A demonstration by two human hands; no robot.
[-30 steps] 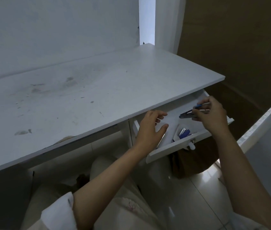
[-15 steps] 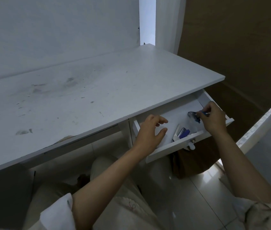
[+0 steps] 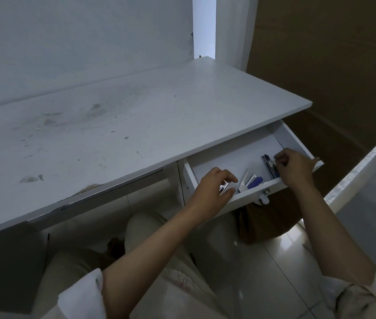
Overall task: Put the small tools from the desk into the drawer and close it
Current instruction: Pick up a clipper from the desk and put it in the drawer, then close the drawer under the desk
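**Both hands inside the open drawer**

Head view: a white desk (image 3: 136, 125) fills the upper left, its top scuffed and marked with dark smudges. Under its right end a white drawer (image 3: 246, 155) is pulled out, its pale floor showing between the two hands. A small white knob (image 3: 264, 199) hangs from the middle of the drawer front.

Inside the drawer lie several small tools. Near the front centre, a blue and silver tool (image 3: 254, 180) rests at an angle beside a pale, flat blade-like piece (image 3: 243, 181); what kind of tools they are cannot be told. Towards the right, a dark, slim metal tool (image 3: 268, 165) lies lengthwise on the drawer floor, pointing front to back.

The left hand (image 3: 214, 189) reaches over the drawer front at its left part, fingers curled with thumb and forefinger close around a shiny silver piece (image 3: 223, 187), which peeks out between them. The right hand (image 3: 295, 169) is at the right end of the drawer, fingers bent inward, fingertips (image 3: 277, 157) just at the dark tool; whether they pinch it or only touch it cannot be told.

Below, the person's lap in light trousers (image 3: 159, 249) shows, with a tiled floor (image 3: 274, 261) to the right and a brown wall (image 3: 331, 54) beyond the desk.
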